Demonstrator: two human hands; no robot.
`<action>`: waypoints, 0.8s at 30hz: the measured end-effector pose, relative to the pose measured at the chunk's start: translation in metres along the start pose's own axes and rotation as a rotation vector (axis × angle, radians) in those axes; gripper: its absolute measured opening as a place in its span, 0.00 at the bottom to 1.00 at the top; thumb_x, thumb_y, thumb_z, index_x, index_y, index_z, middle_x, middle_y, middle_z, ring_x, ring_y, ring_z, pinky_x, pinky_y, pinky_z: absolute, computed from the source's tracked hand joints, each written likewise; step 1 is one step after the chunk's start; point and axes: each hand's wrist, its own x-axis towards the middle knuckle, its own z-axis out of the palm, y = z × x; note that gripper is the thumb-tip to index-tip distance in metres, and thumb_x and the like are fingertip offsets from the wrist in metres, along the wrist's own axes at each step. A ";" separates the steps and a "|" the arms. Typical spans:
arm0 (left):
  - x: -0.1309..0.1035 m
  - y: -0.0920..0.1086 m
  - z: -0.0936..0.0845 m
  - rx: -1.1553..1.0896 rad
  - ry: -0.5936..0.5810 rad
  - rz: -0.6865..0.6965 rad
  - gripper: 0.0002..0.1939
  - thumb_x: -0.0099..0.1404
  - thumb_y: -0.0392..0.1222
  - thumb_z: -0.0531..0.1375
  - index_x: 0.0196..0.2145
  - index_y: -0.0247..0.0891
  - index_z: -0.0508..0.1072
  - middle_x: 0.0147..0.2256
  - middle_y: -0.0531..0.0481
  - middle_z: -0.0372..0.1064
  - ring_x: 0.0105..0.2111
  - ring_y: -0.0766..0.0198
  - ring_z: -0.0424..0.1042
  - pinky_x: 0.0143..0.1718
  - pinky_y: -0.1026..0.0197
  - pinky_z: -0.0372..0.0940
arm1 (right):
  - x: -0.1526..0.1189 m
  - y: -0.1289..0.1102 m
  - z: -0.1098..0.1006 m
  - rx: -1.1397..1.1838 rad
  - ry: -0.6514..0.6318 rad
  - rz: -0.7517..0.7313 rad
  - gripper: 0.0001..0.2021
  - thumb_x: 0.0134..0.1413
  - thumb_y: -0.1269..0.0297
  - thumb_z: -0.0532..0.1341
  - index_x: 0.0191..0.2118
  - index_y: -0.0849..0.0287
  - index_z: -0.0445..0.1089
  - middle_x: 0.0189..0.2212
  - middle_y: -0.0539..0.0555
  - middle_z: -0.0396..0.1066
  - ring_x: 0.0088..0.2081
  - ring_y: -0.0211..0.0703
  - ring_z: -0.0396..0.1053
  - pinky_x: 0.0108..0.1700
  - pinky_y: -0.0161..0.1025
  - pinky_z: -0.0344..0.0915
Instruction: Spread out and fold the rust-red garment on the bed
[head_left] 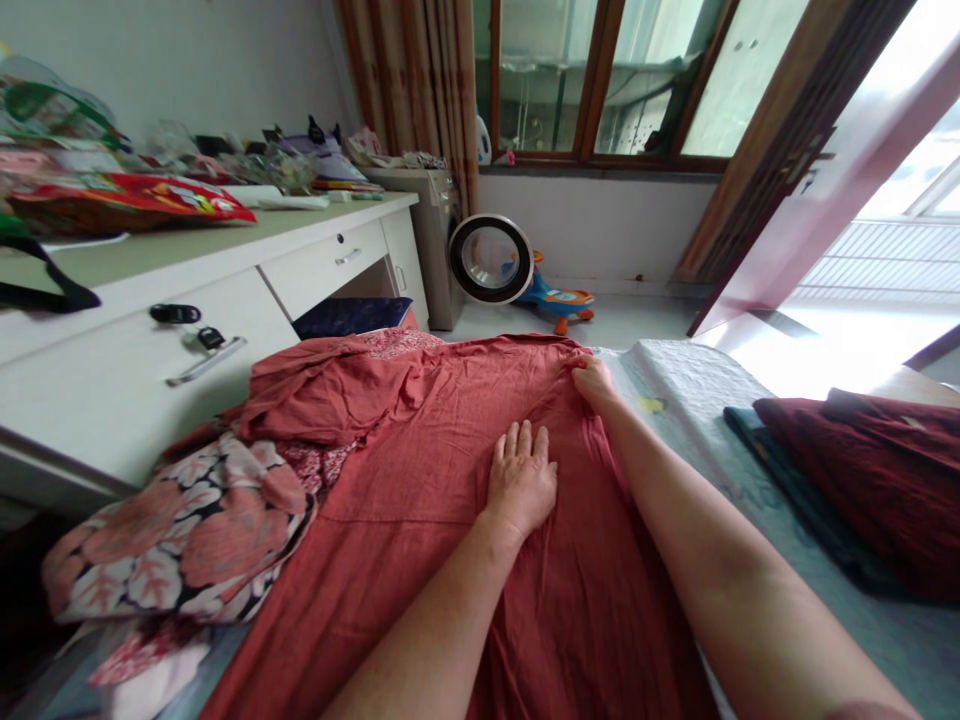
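Note:
A long red garment point(420, 490) lies spread over the bed, with soft creases running along its length. My left hand point(523, 475) rests flat on the middle of it, fingers stretched out and slightly apart. At its far right edge, my right hand point(592, 380) is closed with the fabric bunched at its fingertips. Beside the red garment on the left is a heap of patterned cloth point(202, 530), with large coral and white leaf shapes on black. Some of the red fabric is bunched over the far left side.
Folded dark red clothes point(870, 480) lie on the pale bedcover point(675, 370) at right. A white desk point(142, 370) cluttered with packets borders the left side. Beyond the bed are a washing machine with its round door point(491, 258) open and a blue ride-on toy point(559, 295).

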 end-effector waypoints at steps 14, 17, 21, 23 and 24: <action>-0.001 0.000 0.001 -0.004 0.004 -0.001 0.29 0.72 0.49 0.49 0.66 0.34 0.56 0.66 0.35 0.53 0.67 0.47 0.50 0.65 0.45 0.49 | 0.005 0.008 0.014 0.343 0.055 0.050 0.27 0.43 0.69 0.49 0.49 0.56 0.75 0.48 0.51 0.76 0.50 0.44 0.70 0.57 0.43 0.63; -0.001 -0.001 0.002 -0.012 0.014 0.001 0.29 0.72 0.49 0.49 0.66 0.34 0.57 0.66 0.35 0.53 0.67 0.46 0.51 0.65 0.45 0.49 | 0.006 0.008 0.014 0.365 0.050 0.060 0.29 0.42 0.69 0.50 0.52 0.59 0.73 0.50 0.53 0.75 0.51 0.45 0.69 0.57 0.44 0.62; -0.001 0.000 0.002 -0.016 0.018 -0.002 0.29 0.72 0.49 0.50 0.66 0.34 0.57 0.66 0.35 0.53 0.67 0.46 0.51 0.65 0.44 0.49 | 0.005 0.006 0.012 0.384 0.017 0.081 0.31 0.40 0.68 0.52 0.55 0.60 0.71 0.49 0.55 0.75 0.48 0.47 0.70 0.54 0.44 0.64; -0.001 0.000 0.002 -0.016 0.016 -0.003 0.29 0.72 0.49 0.50 0.66 0.34 0.57 0.66 0.35 0.53 0.67 0.46 0.50 0.65 0.44 0.50 | 0.004 0.006 0.009 0.380 0.012 0.091 0.30 0.41 0.66 0.53 0.54 0.59 0.72 0.46 0.56 0.75 0.45 0.47 0.70 0.51 0.44 0.65; -0.001 0.000 0.002 -0.014 0.015 -0.003 0.29 0.72 0.49 0.50 0.66 0.34 0.57 0.66 0.35 0.53 0.67 0.46 0.50 0.65 0.44 0.49 | 0.003 0.006 0.007 0.375 0.014 0.091 0.29 0.41 0.65 0.54 0.53 0.59 0.72 0.45 0.56 0.75 0.43 0.48 0.70 0.50 0.44 0.65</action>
